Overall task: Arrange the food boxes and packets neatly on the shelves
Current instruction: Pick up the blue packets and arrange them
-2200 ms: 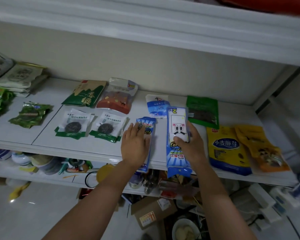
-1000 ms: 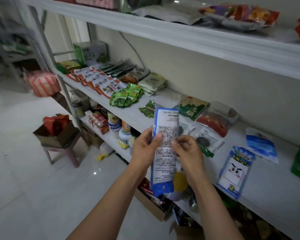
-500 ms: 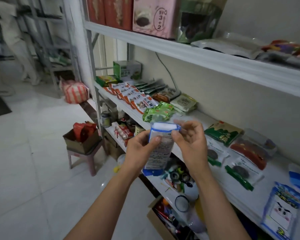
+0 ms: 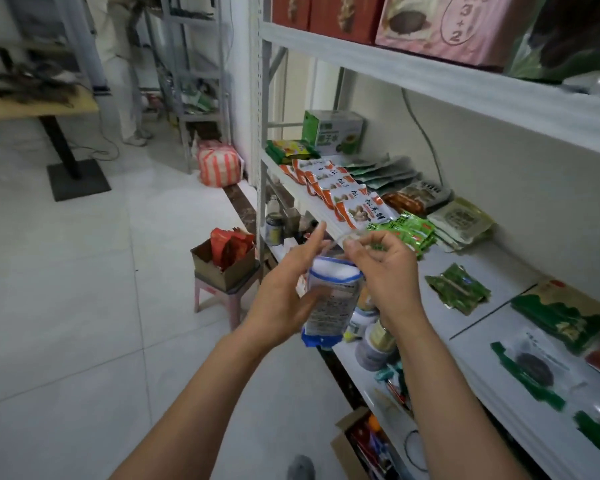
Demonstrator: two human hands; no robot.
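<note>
**Packet upright between both hands, shelf to the right**

We start at the fingertips [image 4: 353, 242] of the right hand [image 4: 387, 275]: thumb and forefinger pinch narrowly on the clear top strip of the blue-and-white packet [image 4: 331, 306]. Just below and left of them, the left hand [image 4: 281, 299] grips the packet's body, thumb pressed across the printed face, forefinger stretched straight up. So the packet hangs between both hands, off the shelf [image 4: 499, 268], its long axis near upright, foot tipped slightly left.

Outward, the shelf lies right of and beyond the fingers, which makes the right hand the nearer one. A bare stretch of board shows between the bright green packets [image 4: 411, 232] just behind the right knuckles and the dark green packet [image 4: 458, 289] farther right. We judge that setting it down means swinging the long axis from upright to flat.
</note>
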